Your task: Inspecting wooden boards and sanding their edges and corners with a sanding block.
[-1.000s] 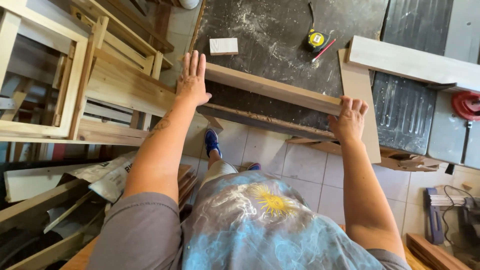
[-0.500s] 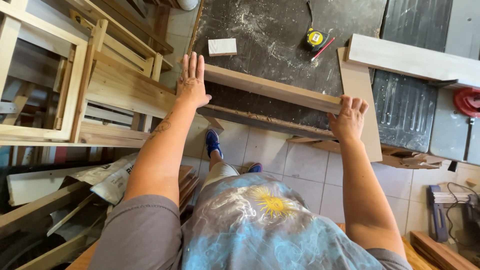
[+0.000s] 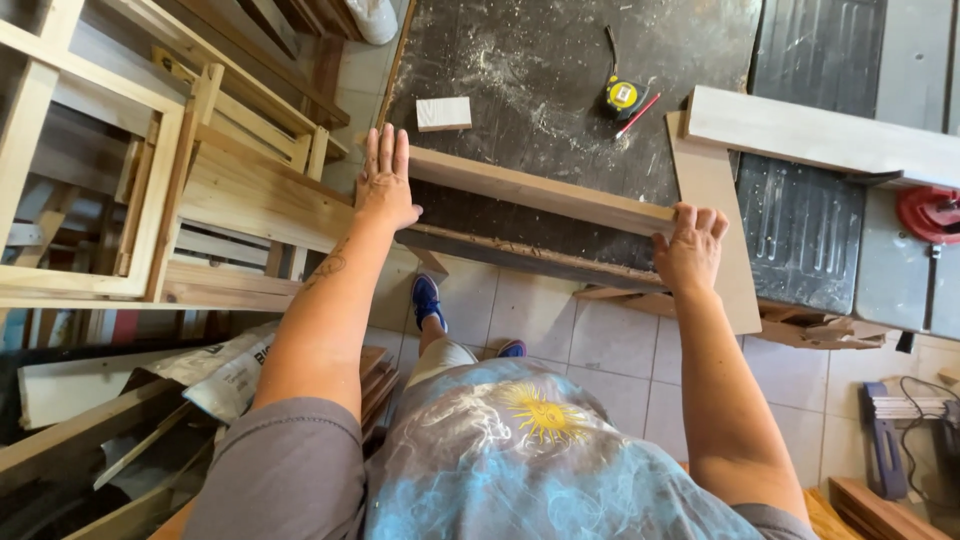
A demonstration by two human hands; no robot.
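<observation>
A long pale wooden board (image 3: pixel 540 190) lies on its edge across the dusty dark workbench (image 3: pixel 560 70). My left hand (image 3: pixel 384 180) rests flat against the board's left end, fingers straight and together. My right hand (image 3: pixel 690 245) grips the board's right end, with the fingers curled over its top edge. A flat thin board (image 3: pixel 715 200) lies under that right end. A yellow tape measure (image 3: pixel 621 96), a red pencil (image 3: pixel 637 115) and a small white block (image 3: pixel 444 113) sit on the bench behind the board.
Wooden frames and planks (image 3: pixel 150 180) are stacked at the left. A wide pale plank (image 3: pixel 820 135) lies across a grey table saw (image 3: pixel 830 220) at the right, beside a red disc (image 3: pixel 930 210). Tiled floor (image 3: pixel 570 330) and scrap wood lie below the bench.
</observation>
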